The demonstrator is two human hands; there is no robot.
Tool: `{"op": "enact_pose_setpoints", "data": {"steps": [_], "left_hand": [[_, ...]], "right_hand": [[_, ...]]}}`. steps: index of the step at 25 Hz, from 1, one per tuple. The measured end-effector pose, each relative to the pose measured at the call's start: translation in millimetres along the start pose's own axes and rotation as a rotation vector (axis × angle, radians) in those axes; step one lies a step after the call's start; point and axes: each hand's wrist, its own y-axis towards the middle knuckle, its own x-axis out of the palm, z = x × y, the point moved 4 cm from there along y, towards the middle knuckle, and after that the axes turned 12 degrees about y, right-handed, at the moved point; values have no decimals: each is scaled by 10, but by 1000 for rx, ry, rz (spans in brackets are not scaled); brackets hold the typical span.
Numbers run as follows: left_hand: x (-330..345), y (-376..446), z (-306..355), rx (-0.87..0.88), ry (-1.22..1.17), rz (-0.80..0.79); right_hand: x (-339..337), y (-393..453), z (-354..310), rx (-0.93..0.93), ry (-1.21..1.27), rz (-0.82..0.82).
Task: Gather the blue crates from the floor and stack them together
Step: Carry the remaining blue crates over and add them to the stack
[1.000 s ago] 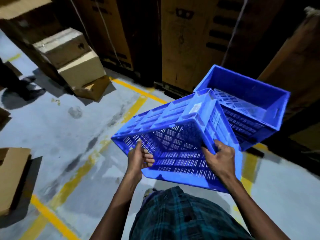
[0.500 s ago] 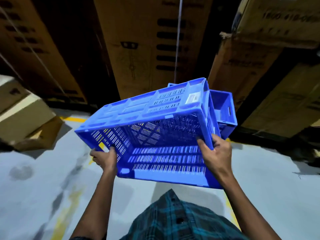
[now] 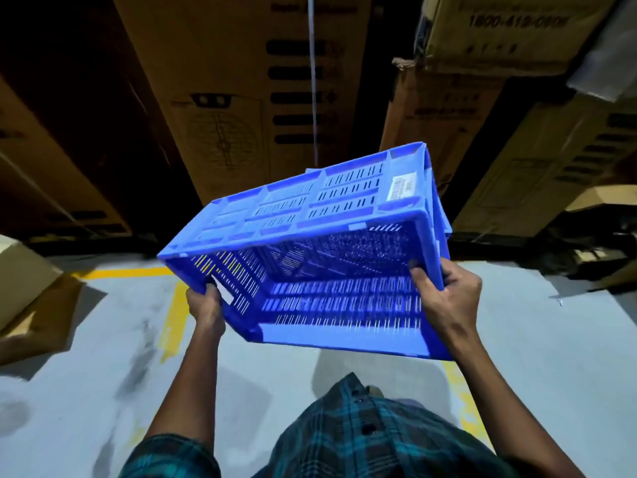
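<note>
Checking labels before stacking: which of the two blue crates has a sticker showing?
The blue crate held in both hands, left hand and right hand: a white label sits near its far corner. Of the second crate behind it, only an unlabeled sliver shows.

The blue crate (image 3: 331, 236) is of smooth plastic with a light shine and slotted walls. The boxes (image 3: 248, 98) behind are matt brown cardboard. The floor (image 3: 103, 339) looks like stained grey concrete.

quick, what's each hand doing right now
Left hand: closed on the left end of the blue slotted plastic crate.
Right hand: closed on the crate's right rim.
</note>
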Motion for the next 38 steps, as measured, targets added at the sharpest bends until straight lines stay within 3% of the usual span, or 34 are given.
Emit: {"op": "enact_pose_setpoints", "data": {"steps": [3, 8, 12, 18, 26, 38], "left_hand": [[301, -30, 49, 40, 18, 16], [874, -130, 345, 276, 136, 45], [1470, -222, 698, 391, 272, 197], [2281, -581, 1336, 326, 410, 325], [3114, -495, 2168, 391, 567, 327], [3905, 636, 2747, 381, 745, 85]], "right_hand": [[-162, 246, 310, 65, -28, 108], [-495, 730, 1007, 275, 16, 350], [-746, 1335, 1635, 394, 3, 434], [-1105, 2286, 2249, 467, -36, 426], [-1232, 3300, 2654, 589, -236, 303], [-400, 4627, 2818, 742, -440, 12]]}}
